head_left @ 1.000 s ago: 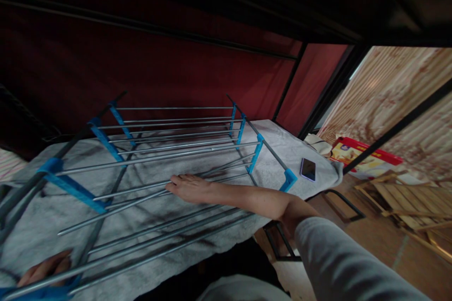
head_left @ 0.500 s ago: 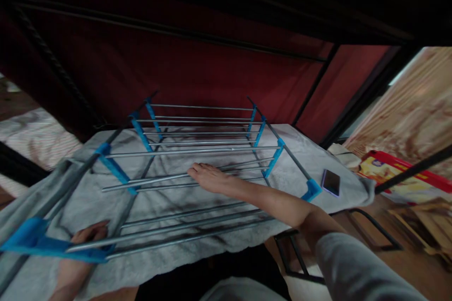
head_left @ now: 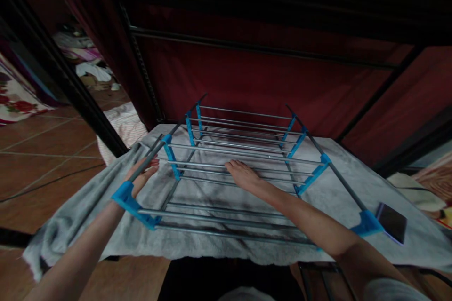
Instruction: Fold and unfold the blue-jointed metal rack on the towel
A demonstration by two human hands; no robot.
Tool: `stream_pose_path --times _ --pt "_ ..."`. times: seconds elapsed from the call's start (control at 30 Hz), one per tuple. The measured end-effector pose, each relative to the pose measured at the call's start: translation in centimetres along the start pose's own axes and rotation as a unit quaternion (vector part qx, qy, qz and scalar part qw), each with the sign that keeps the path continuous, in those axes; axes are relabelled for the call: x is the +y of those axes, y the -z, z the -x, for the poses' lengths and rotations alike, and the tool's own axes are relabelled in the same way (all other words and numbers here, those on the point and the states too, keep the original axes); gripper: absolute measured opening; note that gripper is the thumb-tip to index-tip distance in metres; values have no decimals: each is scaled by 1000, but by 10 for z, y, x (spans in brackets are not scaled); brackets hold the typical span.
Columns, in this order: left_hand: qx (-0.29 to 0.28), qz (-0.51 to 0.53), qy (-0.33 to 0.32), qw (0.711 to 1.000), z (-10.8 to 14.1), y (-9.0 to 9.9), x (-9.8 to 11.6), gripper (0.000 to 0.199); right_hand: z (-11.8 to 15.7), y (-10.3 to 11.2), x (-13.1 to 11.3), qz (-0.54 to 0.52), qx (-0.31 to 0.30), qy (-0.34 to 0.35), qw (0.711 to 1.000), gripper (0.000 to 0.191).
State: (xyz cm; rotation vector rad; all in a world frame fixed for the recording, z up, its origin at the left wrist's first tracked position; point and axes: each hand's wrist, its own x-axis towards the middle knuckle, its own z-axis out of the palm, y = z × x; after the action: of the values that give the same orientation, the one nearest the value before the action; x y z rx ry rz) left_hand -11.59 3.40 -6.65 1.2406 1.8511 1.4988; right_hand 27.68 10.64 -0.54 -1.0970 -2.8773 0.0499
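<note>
A rack of grey metal tubes (head_left: 226, 221) and blue plastic brackets (head_left: 171, 155) lies on a grey blanket (head_left: 197, 244). My right hand (head_left: 243, 174) reaches across the front of the rack, with its fingers closed over a metal tube (head_left: 197, 165) in the middle section. That tube's left end meets a blue bracket on the left side. My left hand (head_left: 143, 176) is at the left side pole (head_left: 146, 162), partly hidden behind it. Its fingers stretch out toward the same bracket and appear to hold nothing.
A phone (head_left: 391, 222) lies on the blanket beside the rack's front right corner. Behind the rack hangs a dark red cloth (head_left: 247, 75) on a black frame (head_left: 219, 43). On the left are a tiled floor (head_left: 52, 150), a cable and a striped cloth (head_left: 123, 124).
My left hand has left the front left bracket and moved farther back along the side pole. The tube under my right hand no longer sticks out far past its left bracket. The view has turned left.
</note>
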Motion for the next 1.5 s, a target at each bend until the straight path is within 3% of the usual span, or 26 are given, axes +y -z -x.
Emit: stream_pose_path --times 0.17,0.27,0.57,0.8,0.93,1.27,1.5 --pt "-105 102 -4 989 1 -25 43 61 -4 -3 4 -6 -8 -1 1000 50" --pt "-134 124 8 983 0 -36 57 52 -6 -6 8 -8 -7 2 1000 48" --pt "-166 132 30 977 -16 -35 41 46 -8 -11 9 -11 0 6 1000 48" --pt "-181 118 21 976 -18 -35 35 40 -12 -4 3 -12 -7 2 1000 33" --pt "-185 119 20 975 -20 -34 29 39 -33 0 -17 -58 -13 27 998 28" --pt "-206 134 -8 969 -25 -32 18 33 -136 -4 -99 -132 -13 75 988 32" --pt "-242 158 -19 957 -23 -30 31 41 -148 -9 -113 -113 -38 74 990 39"
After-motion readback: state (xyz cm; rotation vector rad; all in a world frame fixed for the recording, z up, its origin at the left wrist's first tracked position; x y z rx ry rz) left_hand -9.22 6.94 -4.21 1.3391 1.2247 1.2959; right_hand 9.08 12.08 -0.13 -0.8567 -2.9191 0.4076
